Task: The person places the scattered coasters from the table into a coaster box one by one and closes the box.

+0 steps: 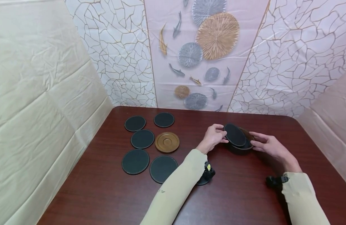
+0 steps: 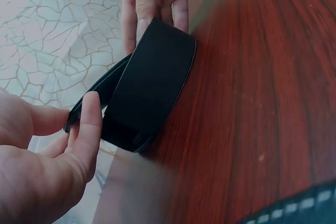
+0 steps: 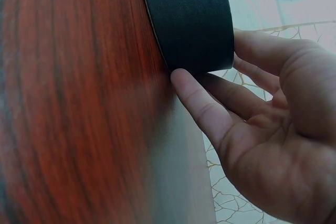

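Note:
A round black coaster (image 1: 234, 134) is pinched at its left edge by my left hand (image 1: 213, 138). It tilts over a round black coaster holder (image 1: 240, 151) that stands on the table at the right. Behind the coaster, a brown surface (image 1: 248, 134) shows at the holder's far side; what it belongs to is partly hidden. My right hand (image 1: 269, 147) grips the holder's right side, its fingers and thumb at the wall and rim. In the left wrist view the holder's dark wall (image 2: 152, 82) faces the camera, with the raised coaster's edge (image 2: 100, 85) beside it.
Several black coasters (image 1: 135, 161) lie flat on the left of the dark red table (image 1: 218, 200). Among them is a brown wooden disc (image 1: 167, 142) with ringed grooves. My left forearm partly covers another black coaster (image 1: 202, 181). A patterned cloth (image 1: 128, 56) hangs behind the table.

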`<state>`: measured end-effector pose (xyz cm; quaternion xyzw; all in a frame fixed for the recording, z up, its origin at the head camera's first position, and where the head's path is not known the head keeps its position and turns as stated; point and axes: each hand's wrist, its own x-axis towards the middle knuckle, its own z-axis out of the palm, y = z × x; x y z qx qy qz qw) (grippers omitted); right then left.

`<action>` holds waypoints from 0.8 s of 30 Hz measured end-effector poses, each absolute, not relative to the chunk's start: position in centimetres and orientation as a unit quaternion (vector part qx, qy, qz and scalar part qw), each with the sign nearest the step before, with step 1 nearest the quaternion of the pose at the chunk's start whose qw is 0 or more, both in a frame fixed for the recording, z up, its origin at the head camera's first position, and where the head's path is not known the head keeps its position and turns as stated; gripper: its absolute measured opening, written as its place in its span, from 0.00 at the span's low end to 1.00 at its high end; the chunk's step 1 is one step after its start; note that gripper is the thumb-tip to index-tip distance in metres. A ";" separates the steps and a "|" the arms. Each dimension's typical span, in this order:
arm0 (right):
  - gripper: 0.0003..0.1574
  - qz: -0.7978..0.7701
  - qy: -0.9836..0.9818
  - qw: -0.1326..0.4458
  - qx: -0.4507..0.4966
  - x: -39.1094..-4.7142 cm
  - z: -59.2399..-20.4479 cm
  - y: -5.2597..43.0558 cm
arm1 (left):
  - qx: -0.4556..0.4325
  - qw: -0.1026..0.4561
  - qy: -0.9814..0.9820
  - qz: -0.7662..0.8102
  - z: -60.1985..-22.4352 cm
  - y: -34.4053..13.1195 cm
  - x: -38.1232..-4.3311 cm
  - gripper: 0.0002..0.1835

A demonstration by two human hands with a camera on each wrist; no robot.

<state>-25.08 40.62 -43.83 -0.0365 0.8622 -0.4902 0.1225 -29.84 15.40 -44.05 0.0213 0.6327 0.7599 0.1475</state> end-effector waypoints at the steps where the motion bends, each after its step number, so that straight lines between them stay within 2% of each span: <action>1: 0.46 -0.490 0.863 0.121 -0.036 -25.1 -43.8 40.6 | 0.024 0.147 0.632 0.761 -44.0 15.6 -29.8 0.16; 8: 0.45 -0.486 0.865 0.117 -0.042 -25.0 -43.7 40.6 | 0.024 0.137 0.686 0.714 -43.7 16.4 -29.2 0.13; 16: 0.46 -0.475 0.872 0.116 -0.036 -25.2 -44.1 40.9 | 0.041 0.096 0.810 0.577 -43.5 16.1 -29.3 0.07; 24: 0.46 -0.481 0.868 0.119 -0.038 -25.1 -44.0 40.7 | 0.065 0.101 0.821 0.558 -42.4 14.5 -29.3 0.07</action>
